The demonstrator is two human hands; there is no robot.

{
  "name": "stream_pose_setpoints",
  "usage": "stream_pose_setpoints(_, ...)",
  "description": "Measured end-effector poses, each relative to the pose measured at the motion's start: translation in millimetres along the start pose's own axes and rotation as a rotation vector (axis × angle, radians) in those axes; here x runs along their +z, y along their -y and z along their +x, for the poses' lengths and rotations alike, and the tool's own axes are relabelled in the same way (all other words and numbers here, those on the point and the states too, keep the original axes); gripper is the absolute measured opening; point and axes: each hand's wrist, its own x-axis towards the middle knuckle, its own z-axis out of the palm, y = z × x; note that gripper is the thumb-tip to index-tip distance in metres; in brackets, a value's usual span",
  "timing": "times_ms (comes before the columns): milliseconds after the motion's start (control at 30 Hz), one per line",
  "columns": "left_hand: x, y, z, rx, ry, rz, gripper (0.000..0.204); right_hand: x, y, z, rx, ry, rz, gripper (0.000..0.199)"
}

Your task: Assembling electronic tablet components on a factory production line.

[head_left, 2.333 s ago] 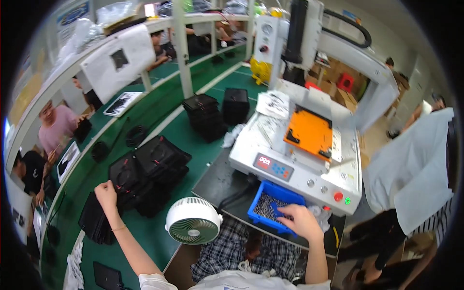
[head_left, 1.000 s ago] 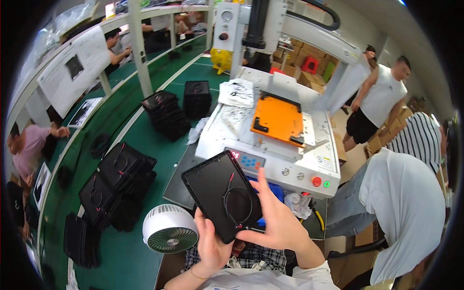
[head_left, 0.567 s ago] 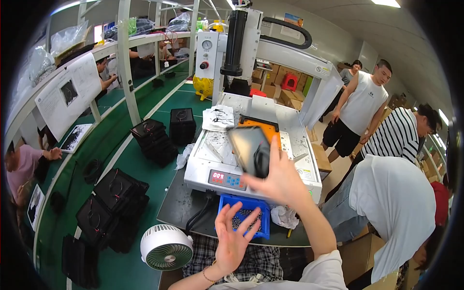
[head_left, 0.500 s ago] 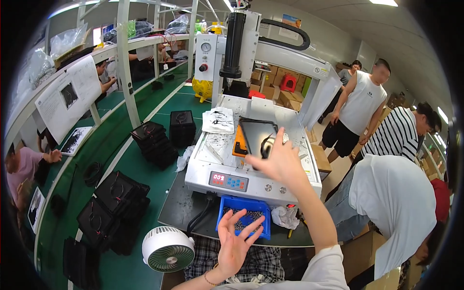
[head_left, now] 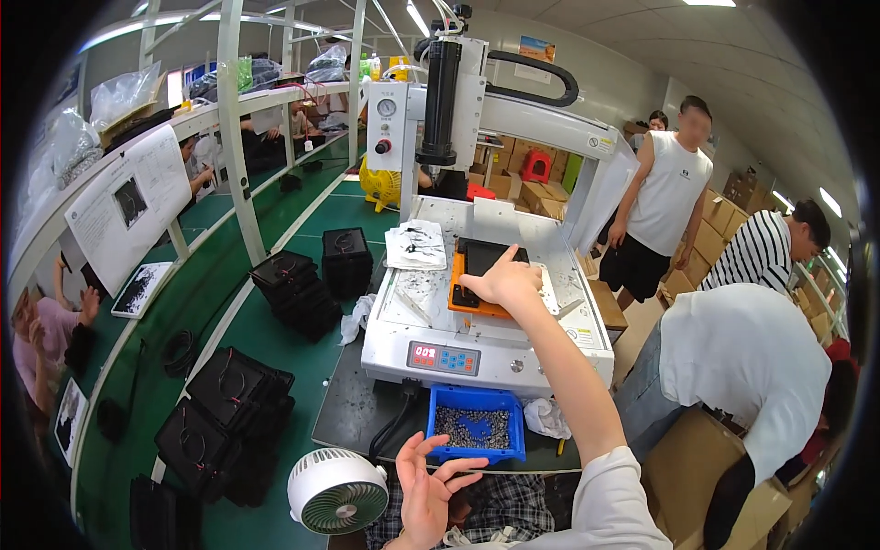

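My right hand (head_left: 506, 282) reaches out over the white screw-driving machine (head_left: 486, 302) and presses a flat black panel (head_left: 481, 261) down onto the orange fixture (head_left: 463, 302) on its bed. My left hand (head_left: 426, 484) hovers low in front of me with fingers spread, holding nothing, just below the blue bin of small screws (head_left: 477, 431).
A small white fan (head_left: 337, 490) stands at lower left. Stacks of black panels (head_left: 229, 412) and black blocks (head_left: 316, 275) lie on the green bench. Several people stand or bend at the right among cardboard boxes (head_left: 697, 458). A shelf frame runs along the left.
I brought the black panel up from in front of me with both hands, then carried it with my right hand onto the orange fixture. My left hand let go and dropped back.
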Motion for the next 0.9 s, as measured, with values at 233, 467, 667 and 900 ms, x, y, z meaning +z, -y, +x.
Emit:
stream_pose_setpoints(233, -3.2, -10.4, -0.6, -0.038, -0.008, 0.070, 0.048, -5.1, 16.6, 7.1, 0.101, 0.120, 0.043, 0.119)
stream_pose_setpoints(467, 15.8, -100.5, 52.1, 0.081, 0.351, 0.694, 0.034, -17.2, -46.1, -23.6, -0.254, -0.242, 0.325, 0.109)
stream_pose_setpoints(667, -95.5, -76.4, 264.8, 0.034, -0.003, 1.366, 0.026, 54.4, -176.0, -125.5, -0.722, -0.613, 0.982, 0.065)
stream_pose_setpoints(900, -145.6, -14.4, 431.4, -0.292, -0.334, 1.169, 0.024, 179.0, -325.0, -180.0, -0.166, -0.709, 1.169, 0.038)
